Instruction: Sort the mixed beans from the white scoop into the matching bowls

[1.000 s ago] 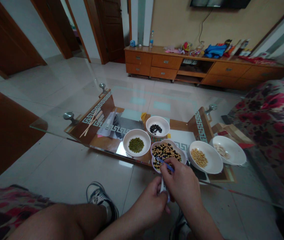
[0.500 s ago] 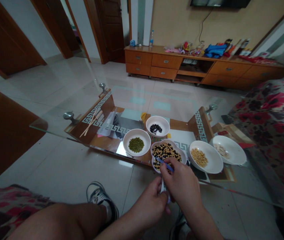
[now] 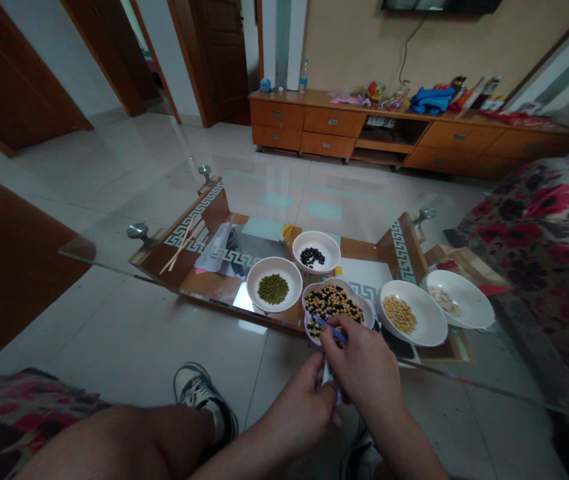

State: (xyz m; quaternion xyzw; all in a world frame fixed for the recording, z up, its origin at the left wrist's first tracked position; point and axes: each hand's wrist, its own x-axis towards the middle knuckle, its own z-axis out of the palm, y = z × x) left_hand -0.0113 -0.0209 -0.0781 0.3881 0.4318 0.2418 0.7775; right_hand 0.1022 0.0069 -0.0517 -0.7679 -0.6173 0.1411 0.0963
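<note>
My right hand (image 3: 361, 353) pinches a slim blue tool (image 3: 331, 327), perhaps tweezers. Its tip reaches into a scalloped bowl (image 3: 367, 311) of mixed black and tan beans (image 3: 331, 301). Just below the bowl, my left hand (image 3: 307, 400) is closed around a small white piece with a purplish edge (image 3: 327, 375); fingers hide much of it. The two hands are close together at the table's front edge. Left of the scalloped bowl is a white bowl (image 3: 291, 277) of green beans (image 3: 273, 289). Behind stands a white bowl (image 3: 331, 243) with a few black beans (image 3: 311, 257).
To the right, one white bowl (image 3: 434, 327) holds yellowish beans (image 3: 399, 315) and another (image 3: 479, 307) holds pale flat pieces. All stand on a glass table (image 3: 129, 263). Chopsticks (image 3: 182, 247) and papers (image 3: 217, 247) show at the left. A long wooden cabinet (image 3: 331, 127) lines the wall.
Hardly anything differs. Both hands keep their places, and the blue tool's tip stays over the mixed beans.
</note>
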